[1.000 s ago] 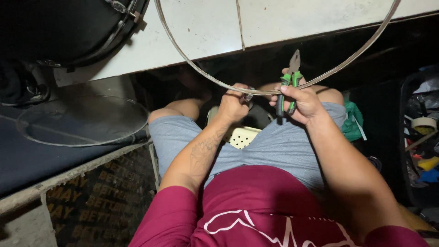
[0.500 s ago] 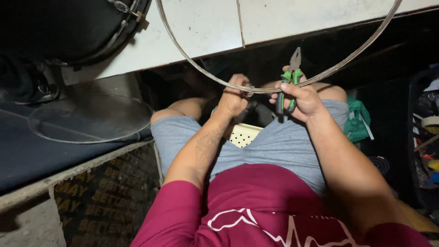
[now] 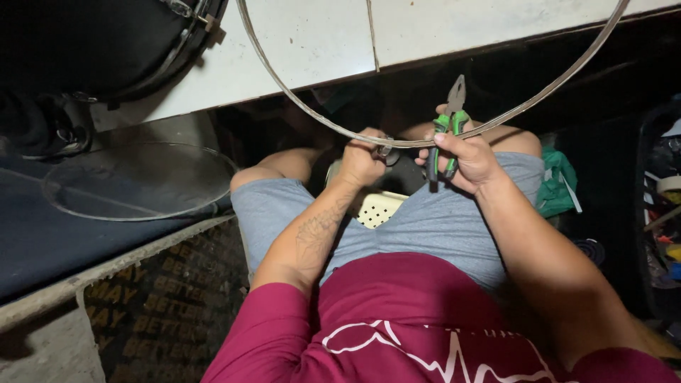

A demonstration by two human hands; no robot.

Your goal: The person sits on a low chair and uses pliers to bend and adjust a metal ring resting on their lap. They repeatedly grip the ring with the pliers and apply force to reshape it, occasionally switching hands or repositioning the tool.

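Note:
A large thin metal hoop (image 3: 298,99) curves down from the top of the view to my lap. My left hand (image 3: 362,162) is closed on the lowest part of the hoop, next to a small metal clasp (image 3: 386,150). My right hand (image 3: 464,159) grips pliers with green and black handles (image 3: 448,124); their jaws point up, just behind the hoop. I sit in grey shorts and a maroon shirt, with a pale perforated stool (image 3: 379,207) showing between my knees.
A white tiled surface (image 3: 319,35) lies ahead. A round wire fan guard (image 3: 138,181) rests on a dark blue ledge at left, below a black fan housing (image 3: 106,42). A green cloth (image 3: 557,181) sits by my right thigh. Cluttered items (image 3: 663,206) fill the right edge.
Both hands stay on the hoop and pliers. The hoop's low point and my left hand have shifted slightly; the pliers stay upright.

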